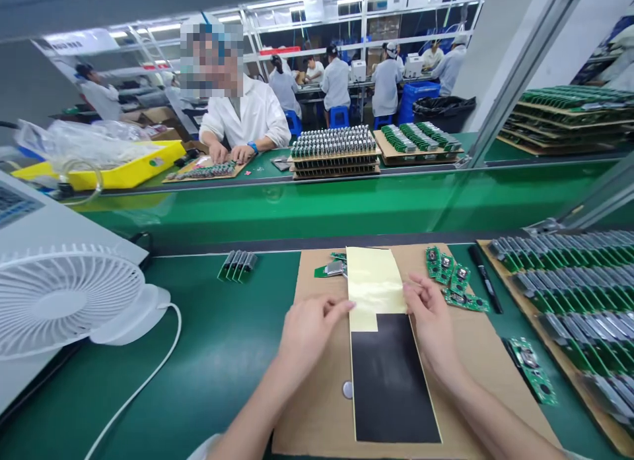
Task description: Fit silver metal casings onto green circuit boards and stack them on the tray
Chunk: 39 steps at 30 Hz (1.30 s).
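A long sheet lies on a brown cardboard mat [317, 407] before me: its near part is black foam [391, 381], its far part bare yellowish backing paper [371, 282]. My left hand [310, 328] rests at the sheet's left edge, fingers curled, thumb and forefinger pinched at the yellow paper. My right hand [428, 315] sits at the right edge, fingertips pinched on the paper's edge. A small round silver disc [347, 389] lies on the mat left of the black part.
Several small green circuit boards [453, 278] and a black pen [485, 285] lie right of the sheet; trays of boards [574, 295] fill the right. A white fan [64, 301] with cable stands left. Across the green conveyor [297, 209] a person in white works.
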### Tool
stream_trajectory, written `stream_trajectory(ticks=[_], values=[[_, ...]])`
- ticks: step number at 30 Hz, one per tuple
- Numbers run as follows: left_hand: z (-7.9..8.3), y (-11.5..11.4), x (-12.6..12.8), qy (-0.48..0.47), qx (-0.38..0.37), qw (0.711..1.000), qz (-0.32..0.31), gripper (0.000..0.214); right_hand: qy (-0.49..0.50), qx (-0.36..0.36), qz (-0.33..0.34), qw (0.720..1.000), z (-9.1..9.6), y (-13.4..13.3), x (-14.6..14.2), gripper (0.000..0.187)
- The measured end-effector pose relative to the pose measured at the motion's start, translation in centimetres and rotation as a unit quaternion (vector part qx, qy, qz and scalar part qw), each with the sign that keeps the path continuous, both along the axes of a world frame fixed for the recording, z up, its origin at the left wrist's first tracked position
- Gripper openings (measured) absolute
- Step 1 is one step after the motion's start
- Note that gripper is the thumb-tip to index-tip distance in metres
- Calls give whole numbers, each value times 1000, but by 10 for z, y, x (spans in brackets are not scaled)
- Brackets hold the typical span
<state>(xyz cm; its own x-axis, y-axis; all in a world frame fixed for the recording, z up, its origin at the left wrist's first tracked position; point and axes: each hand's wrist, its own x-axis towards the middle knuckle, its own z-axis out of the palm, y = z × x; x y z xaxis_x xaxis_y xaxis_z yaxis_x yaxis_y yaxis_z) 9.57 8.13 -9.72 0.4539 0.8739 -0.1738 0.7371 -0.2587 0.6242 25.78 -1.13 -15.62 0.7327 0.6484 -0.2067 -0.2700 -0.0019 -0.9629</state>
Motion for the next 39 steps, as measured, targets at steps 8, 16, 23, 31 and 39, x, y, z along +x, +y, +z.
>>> stream_trajectory(ticks=[8, 16, 23, 31, 39], values=[[-19, -23, 22, -198, -195, 961, 10, 23, -60, 5, 22, 998, 1, -1, -4, 24], [-15, -29, 18, -409, -299, 859, 72, 26, -517, 52, 147, 841, 8, -6, -5, 13], [-18, -32, 17, -391, -266, 879, 59, 27, -573, 50, 158, 803, 12, -6, -1, 7], [-18, -33, 16, -347, -241, 903, 73, 43, -580, 58, 150, 798, 17, -6, -1, 4], [-16, -30, 12, -294, -197, 934, 48, 42, -569, 67, 176, 801, 16, -5, 0, 10]])
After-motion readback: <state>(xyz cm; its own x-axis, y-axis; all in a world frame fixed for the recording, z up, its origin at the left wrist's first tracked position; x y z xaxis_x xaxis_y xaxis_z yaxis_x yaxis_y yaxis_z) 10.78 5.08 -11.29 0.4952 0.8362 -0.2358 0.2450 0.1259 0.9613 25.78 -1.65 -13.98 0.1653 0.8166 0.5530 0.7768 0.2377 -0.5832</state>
